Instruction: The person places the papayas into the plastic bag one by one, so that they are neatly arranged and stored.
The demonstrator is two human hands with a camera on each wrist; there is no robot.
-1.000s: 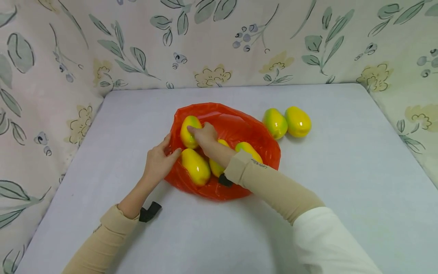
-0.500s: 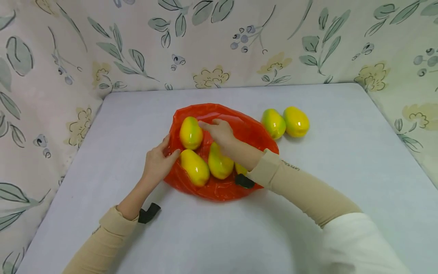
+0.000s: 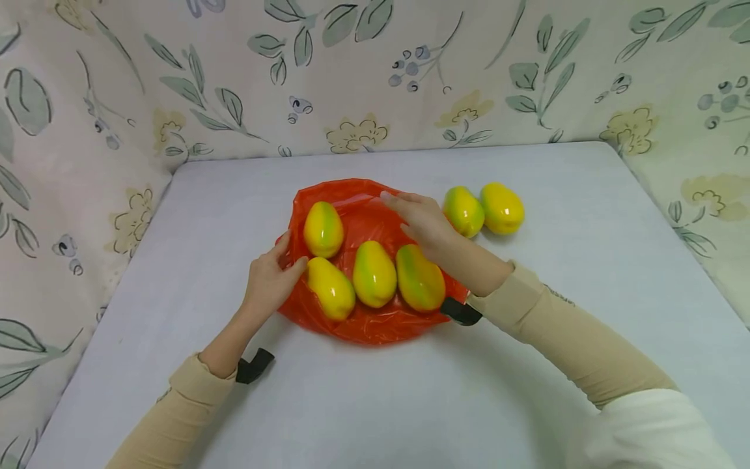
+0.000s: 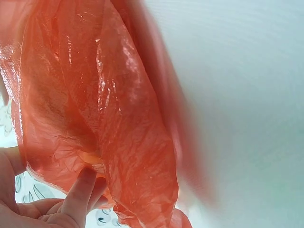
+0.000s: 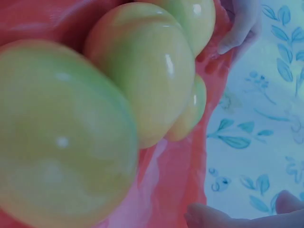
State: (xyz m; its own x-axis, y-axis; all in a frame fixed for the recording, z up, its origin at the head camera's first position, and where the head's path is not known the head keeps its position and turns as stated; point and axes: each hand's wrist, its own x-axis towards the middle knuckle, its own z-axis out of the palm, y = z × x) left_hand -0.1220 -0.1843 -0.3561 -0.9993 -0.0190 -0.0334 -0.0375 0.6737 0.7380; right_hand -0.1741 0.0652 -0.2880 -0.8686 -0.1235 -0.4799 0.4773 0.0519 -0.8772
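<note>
A red plastic bag (image 3: 366, 221) lies spread with its mouth up, holding several glossy yellow-green mangoes. Inside are an upper left mango (image 3: 323, 229), a lower left one, a middle mango (image 3: 375, 275) and a right mango (image 3: 420, 279). My left hand (image 3: 271, 277) grips the bag's left rim between thumb and fingers; the left wrist view shows those fingers (image 4: 80, 194) against the thin plastic. Over the bag's right rim, my right hand (image 3: 426, 225) holds nothing, its fingers extended to the left. The right wrist view shows the nearest mango (image 5: 66, 137) large beside this hand.
Two more mangoes stand together on the table beyond the bag's right side, a left one (image 3: 463, 212) and a yellower one (image 3: 502, 208). The white tabletop (image 3: 363, 404) ends at a floral curtain (image 3: 351, 78) along the back and sides.
My right hand has let go of the upper left mango and moved right across the bag, uncovering the middle and right mangoes. The left hand keeps its hold on the rim.
</note>
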